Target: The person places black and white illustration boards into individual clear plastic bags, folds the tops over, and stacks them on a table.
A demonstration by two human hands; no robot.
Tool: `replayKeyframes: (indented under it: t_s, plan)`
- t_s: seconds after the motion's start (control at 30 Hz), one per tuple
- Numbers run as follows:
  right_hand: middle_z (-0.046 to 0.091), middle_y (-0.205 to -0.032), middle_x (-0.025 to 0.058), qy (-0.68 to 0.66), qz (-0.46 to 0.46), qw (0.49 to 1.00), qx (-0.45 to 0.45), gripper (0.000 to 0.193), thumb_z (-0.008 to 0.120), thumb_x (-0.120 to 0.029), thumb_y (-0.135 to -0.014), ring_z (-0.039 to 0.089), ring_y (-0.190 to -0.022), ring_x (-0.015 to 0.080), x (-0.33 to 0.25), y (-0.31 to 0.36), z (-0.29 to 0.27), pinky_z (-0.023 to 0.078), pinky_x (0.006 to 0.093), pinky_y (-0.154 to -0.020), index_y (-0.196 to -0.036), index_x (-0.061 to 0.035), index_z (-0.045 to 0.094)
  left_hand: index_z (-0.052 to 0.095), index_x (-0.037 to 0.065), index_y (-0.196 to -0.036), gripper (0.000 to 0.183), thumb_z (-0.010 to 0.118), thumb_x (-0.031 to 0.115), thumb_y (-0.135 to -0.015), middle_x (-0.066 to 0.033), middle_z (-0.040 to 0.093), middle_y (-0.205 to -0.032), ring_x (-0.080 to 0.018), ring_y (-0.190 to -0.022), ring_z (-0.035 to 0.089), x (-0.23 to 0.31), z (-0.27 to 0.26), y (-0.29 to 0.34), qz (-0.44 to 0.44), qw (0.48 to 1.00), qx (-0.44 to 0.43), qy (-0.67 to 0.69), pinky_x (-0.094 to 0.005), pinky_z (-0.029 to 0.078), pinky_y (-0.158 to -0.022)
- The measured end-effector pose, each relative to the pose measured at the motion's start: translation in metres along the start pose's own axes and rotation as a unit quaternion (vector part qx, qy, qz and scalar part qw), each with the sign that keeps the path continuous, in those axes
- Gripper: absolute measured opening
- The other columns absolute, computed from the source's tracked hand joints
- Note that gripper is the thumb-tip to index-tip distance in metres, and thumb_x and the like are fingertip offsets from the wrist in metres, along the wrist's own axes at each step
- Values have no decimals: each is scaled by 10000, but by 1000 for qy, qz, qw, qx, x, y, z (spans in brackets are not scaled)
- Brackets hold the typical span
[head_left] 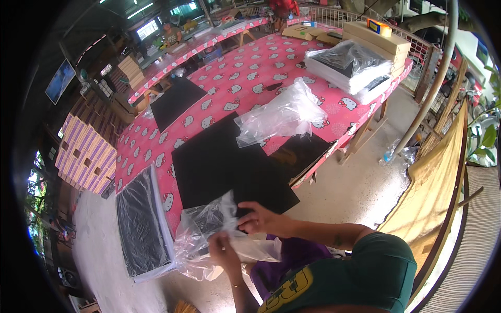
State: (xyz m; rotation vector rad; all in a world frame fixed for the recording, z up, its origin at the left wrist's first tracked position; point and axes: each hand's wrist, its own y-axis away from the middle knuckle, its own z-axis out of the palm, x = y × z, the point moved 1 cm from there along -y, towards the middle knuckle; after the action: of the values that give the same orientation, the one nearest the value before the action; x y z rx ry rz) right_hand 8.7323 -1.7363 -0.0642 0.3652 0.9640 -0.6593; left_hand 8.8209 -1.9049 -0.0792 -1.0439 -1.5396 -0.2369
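A crumpled clear plastic bag [201, 229] hangs at the table's near edge, in front of my body. My left hand [223, 251] is closed on its lower part, fingers pinched together. My right hand [263, 219] is at the bag's right side, with the fingers bent and their tips against the film. Just beyond the hands, a large black sheet [224, 167] lies flat on the table. More clear plastic bags [282, 115] lie in a loose heap over its far right part. A glossy dark panel [302, 155] rests beside it at the right edge.
A pink patterned cloth covers the long table [224, 78]. Left of the bag stands a plastic-wrapped stack of black sheets [141, 224]. Another wrapped stack [347, 65] and cardboard boxes [376, 44] sit far right. A smaller black sheet [177, 101] lies far left. Cartons [86, 151] are piled beyond.
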Motion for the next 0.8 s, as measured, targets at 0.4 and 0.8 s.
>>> replayKeyframes:
  t_s: [0.4,0.8]
  plan:
    - [535,-1122,77,-175,-28,984,14,389,513,-113,-934,552,-1022,165,-10,-5,-5,471,359,-884,-1296,-62,383,480,20,-931,44,517,35,-910,-44,530,-769,-119,-669,535,-1,-25,0,-30,987,115,109,-254,461,-644]
    - [593,-964,57,-178,25,962,-204,323,577,-112,-856,590,-800,151,-75,6,-60,471,301,-720,-1172,-68,523,465,32,-1203,477,671,16,-773,-111,564,-1082,-191,-947,563,-15,-127,-12,-104,989,-98,37,-286,461,-799]
